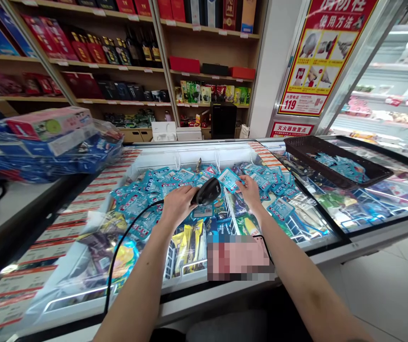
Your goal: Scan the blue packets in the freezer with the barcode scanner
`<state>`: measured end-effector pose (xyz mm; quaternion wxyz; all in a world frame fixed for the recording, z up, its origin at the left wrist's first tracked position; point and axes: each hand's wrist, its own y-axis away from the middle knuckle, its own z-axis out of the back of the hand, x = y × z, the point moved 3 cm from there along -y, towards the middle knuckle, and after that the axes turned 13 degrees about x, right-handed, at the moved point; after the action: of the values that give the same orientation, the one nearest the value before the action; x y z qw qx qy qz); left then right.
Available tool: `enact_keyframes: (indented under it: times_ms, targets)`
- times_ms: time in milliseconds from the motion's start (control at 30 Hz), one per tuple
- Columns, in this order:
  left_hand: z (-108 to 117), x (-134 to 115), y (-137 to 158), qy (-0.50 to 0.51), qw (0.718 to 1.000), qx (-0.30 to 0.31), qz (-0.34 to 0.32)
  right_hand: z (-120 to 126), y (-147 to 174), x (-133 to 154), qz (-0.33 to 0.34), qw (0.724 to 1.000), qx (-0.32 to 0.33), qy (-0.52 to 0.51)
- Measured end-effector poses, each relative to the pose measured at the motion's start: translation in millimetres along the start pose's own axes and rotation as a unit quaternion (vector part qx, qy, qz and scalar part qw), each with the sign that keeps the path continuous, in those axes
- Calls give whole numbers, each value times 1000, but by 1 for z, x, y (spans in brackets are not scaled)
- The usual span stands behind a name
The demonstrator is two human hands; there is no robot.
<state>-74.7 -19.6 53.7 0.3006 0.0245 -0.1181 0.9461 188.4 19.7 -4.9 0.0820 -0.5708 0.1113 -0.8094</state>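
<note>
My left hand [178, 203] is wrapped round a black barcode scanner [208, 191], whose cable runs down toward the freezer's front edge. Its head points right, toward a small blue packet [229, 179]. That packet is pinched at its right edge by the fingers of my right hand [249, 191]. Many similar blue packets [143, 199] lie spread in a heap on the glass top of a chest freezer, to both sides of my hands. A phone [241, 258] with a blurred-out screen lies by the front edge, below my right wrist.
A brown plastic basket [339, 161] with more blue packets stands at the right. Wrapped boxes [50, 142] are piled at the left. Orange-and-white price labels [47, 247] line the freezer top. Shelves of boxes and bottles [118, 52] stand behind, and a lit display fridge [396, 95] is at far right.
</note>
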Motion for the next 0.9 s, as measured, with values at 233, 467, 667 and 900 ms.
enact_keyframes:
  times_ms: [233, 467, 667, 900]
  targets:
    - [-2, 0, 0, -2, 1000, 2, 0, 2, 1, 3, -5, 1000, -5, -6]
    - [-5, 2, 0, 15, 1000, -8, -5, 3, 2, 3, 4, 1000, 4, -5]
    - [-2, 0, 0, 19, 1000, -9, -7, 3, 2, 2, 12, 1000, 2, 2]
    - [0, -2, 1, 7, 1000, 7, 0, 1, 3, 5, 23, 1000, 2, 11]
